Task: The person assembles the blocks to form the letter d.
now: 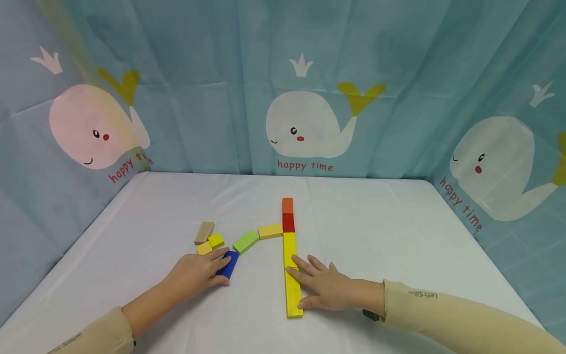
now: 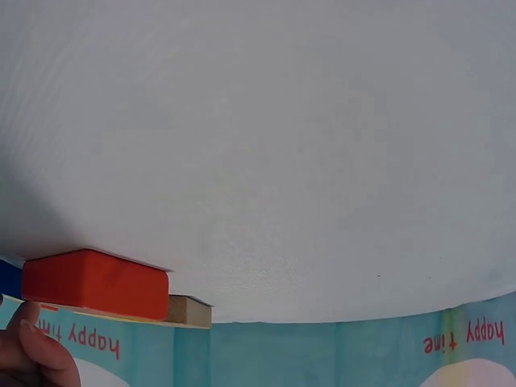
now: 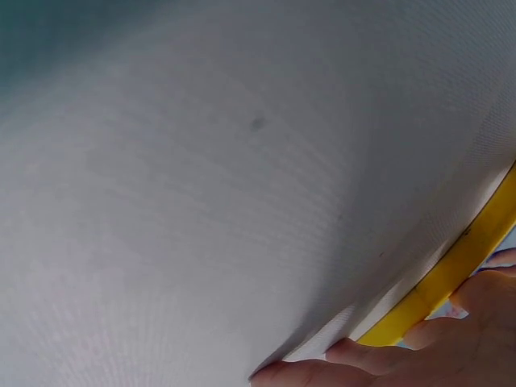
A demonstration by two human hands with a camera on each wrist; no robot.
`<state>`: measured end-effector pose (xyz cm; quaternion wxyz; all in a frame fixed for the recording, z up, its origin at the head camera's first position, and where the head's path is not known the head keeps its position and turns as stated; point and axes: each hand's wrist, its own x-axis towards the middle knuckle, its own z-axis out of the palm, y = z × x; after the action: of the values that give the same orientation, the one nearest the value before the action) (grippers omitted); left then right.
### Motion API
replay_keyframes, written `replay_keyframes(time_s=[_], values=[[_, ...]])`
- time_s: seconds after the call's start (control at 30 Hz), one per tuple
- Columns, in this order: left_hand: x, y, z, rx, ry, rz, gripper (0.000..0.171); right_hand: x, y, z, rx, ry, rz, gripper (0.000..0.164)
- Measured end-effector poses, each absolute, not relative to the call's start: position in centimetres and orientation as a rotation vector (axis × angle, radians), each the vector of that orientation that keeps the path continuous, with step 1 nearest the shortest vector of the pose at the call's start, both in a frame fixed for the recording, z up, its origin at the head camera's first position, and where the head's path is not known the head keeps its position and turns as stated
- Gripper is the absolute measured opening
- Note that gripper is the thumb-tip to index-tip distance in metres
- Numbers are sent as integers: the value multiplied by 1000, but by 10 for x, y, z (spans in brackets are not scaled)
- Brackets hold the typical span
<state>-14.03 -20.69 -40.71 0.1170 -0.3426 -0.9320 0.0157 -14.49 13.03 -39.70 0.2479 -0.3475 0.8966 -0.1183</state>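
Observation:
My left hand (image 1: 196,273) pinches a blue block (image 1: 228,267) between fingers and thumb. Beside it in the left wrist view is a red block (image 2: 97,284), covered by the hand in the head view. The blue block lies at the lower end of a green block (image 1: 245,242), followed by a pale yellow block (image 1: 270,231) that meets a straight column. Two long yellow blocks, an upper one (image 1: 289,248) and a lower one (image 1: 293,297), a red block (image 1: 288,222) and an orange block (image 1: 288,205) form that column. Across the long yellow blocks rest the spread fingers of my right hand (image 1: 325,285).
Left of the green block lie a tan block (image 1: 204,233), a small bright yellow block (image 1: 216,240) and a light orange block (image 1: 204,248). A white cloth covers the table (image 1: 376,221). Blue whale-print curtains (image 1: 212,128) enclose its back and sides.

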Motion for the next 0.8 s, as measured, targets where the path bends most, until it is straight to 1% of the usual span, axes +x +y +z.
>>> replay_keyframes(time_s=[0.5,0.63,0.8], values=[[-141,-202,-402,-975,-2712,85,56,-145,129,-393,-953,2439,-339,77],[-141,-204,-401,-929,-2737,12,59,-146,129,-393,-932,2429,-378,79],[-149,-220,-399,-809,-2650,-125,48,-154,129,-386,-888,2449,-484,81]])
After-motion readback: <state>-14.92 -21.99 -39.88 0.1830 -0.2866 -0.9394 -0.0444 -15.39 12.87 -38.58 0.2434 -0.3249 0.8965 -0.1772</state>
